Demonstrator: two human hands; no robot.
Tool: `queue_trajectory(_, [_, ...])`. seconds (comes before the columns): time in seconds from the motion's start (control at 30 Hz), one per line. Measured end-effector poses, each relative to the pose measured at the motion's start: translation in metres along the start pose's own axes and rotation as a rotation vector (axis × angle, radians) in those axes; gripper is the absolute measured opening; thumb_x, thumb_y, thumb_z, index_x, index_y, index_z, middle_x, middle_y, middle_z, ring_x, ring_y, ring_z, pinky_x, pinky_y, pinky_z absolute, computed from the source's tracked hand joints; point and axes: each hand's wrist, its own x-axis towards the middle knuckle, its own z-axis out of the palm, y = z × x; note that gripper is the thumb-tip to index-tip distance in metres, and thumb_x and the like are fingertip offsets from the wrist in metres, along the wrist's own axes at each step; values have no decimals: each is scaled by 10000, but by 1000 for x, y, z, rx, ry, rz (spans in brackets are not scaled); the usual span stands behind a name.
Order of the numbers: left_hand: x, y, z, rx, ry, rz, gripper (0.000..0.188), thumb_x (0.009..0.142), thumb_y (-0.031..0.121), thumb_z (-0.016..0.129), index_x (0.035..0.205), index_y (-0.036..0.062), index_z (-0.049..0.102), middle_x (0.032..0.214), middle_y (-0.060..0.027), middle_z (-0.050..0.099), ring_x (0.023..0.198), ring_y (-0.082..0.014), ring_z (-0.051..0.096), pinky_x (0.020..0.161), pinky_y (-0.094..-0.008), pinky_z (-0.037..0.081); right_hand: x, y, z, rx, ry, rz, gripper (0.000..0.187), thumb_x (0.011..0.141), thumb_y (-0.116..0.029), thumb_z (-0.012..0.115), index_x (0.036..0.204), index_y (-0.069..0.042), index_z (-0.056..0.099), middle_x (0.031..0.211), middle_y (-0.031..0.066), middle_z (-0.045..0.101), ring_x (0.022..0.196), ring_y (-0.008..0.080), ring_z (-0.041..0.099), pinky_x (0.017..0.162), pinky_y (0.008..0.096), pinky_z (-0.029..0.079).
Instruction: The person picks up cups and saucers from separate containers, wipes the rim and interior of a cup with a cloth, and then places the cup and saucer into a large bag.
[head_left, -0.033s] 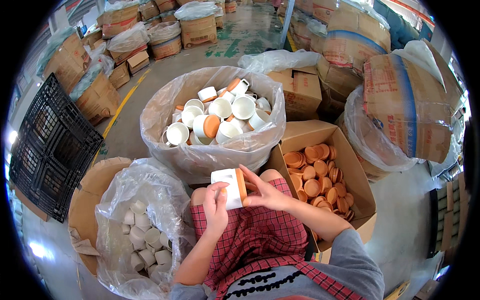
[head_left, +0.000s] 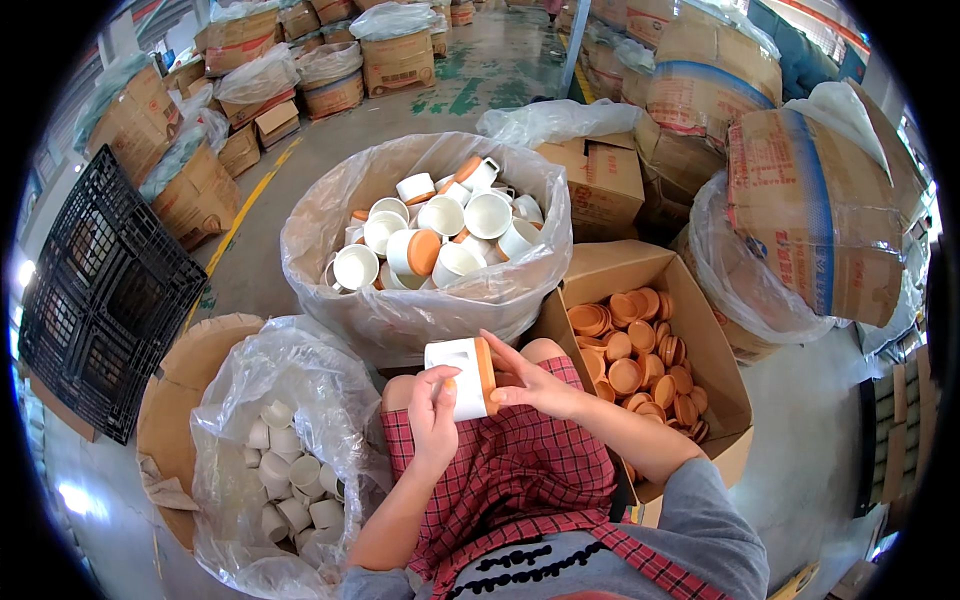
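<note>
Above my lap I hold a white mug (head_left: 452,392) on its side, with an orange disc (head_left: 485,374) seated against its right end. My left hand (head_left: 434,418) is closed round the white body, thumb and fingers near its handle. My right hand (head_left: 545,390) presses the disc from the right, thumb at its lower edge and fingers along its outer face. Orange discs (head_left: 624,375) fill a carton at my right. White mugs (head_left: 292,470) without discs lie in a lined bin at lower left. In front, a big lined bin holds white mugs (head_left: 440,216), several showing orange ends.
The front bin's clear plastic liner (head_left: 420,310) comes close to my knees. The disc carton (head_left: 735,400) stands against my right side, and the left bin's cardboard wall (head_left: 165,430) rises at my left. A black pallet (head_left: 105,290) leans farther left. Stacked cartons (head_left: 810,210) stand at the right.
The mug and the disc have shifted very slightly to the right in my hands. Nothing else has visibly moved.
</note>
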Motion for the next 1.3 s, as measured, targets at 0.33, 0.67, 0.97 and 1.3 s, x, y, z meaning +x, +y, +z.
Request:
queue_trajectory(0.33, [1,-9,-10,258,-188,212,162,939,134,475,1018,38,579,954,-113,604,838,-222,602,743,-303,473,1,8,12,-97,24,-68,1066,714,-148,786,1467,-52,38,1455,184,256,1313,262,340,1036,369,349])
queue_trajectory(0.67, [3,-9,-23,48,-82,124,174,936,80,490,1083,5,544,1002,-103,594,893,-167,580,787,-281,468,24,-1,14,-128,85,-171,1076,700,-199,808,1466,-33,72,1461,156,262,1336,254,306,1062,383,316])
queue_trajectory(0.97, [17,-7,-101,789,-16,179,643,775,132,664,1356,91,391,1420,-164,322,1291,-400,294,1052,-441,307,137,-93,-1,-1392,668,-724,920,631,-98,792,1400,-23,294,1418,237,311,1325,370,299,1074,388,306])
queue_trajectory(1.3, [-119,-48,-133,911,-431,-665,623,798,192,599,1337,-20,368,1365,-255,371,1267,-405,359,1049,-456,304,166,100,214,-1009,-870,-708,446,771,-203,656,1196,-91,579,1240,138,545,1233,296,440,1056,531,289])
